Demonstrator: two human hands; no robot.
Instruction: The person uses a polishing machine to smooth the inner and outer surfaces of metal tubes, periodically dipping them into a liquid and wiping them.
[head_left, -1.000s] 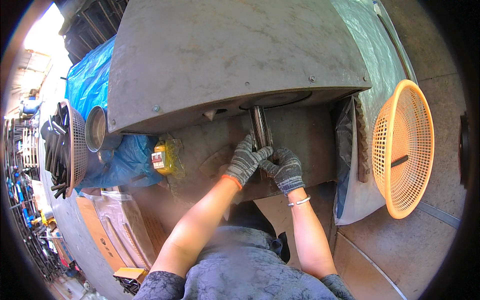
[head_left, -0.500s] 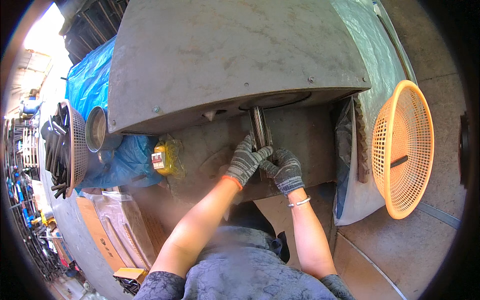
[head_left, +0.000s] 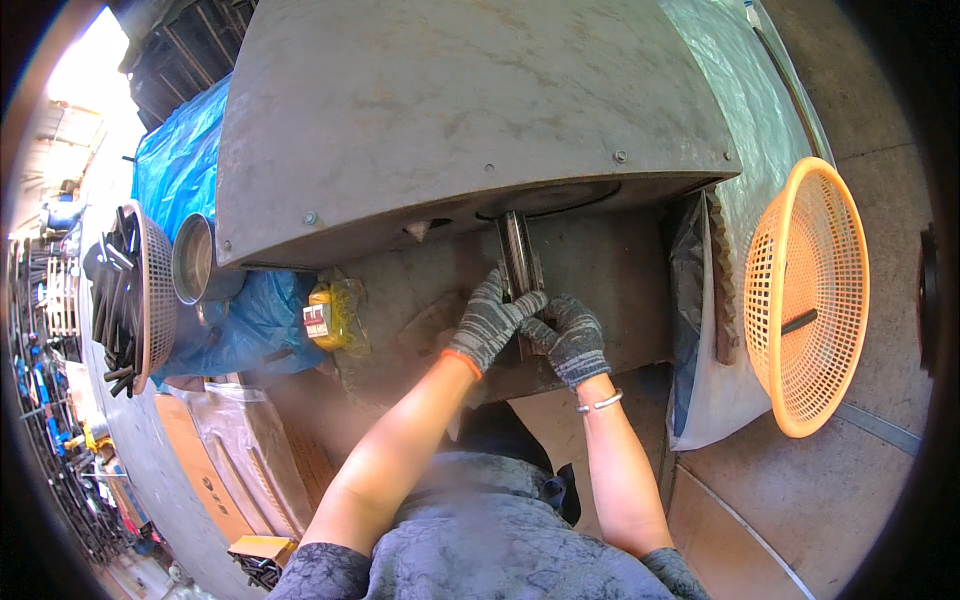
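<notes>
A grey steel machine housing fills the upper middle, and from a round opening under its front edge a shiny metal bar points toward me. My left hand, in a striped grey knit glove with an orange cuff, is closed at the bar's near end, thumb reaching to the right. Close beside it, my right hand, in a matching glove, has its fingers curled in by the same end. The gloves hide whatever lies between the fingers. A silvery bangle circles my right wrist.
An orange mesh basket with a dark rod in it stands at right. At left are a basket of black rods, a metal can, blue plastic sheeting and a yellow wrapped packet. Cardboard lies lower left.
Both hands stay at the near end of the metal bar with almost the same grip. The view has shifted very slightly.
</notes>
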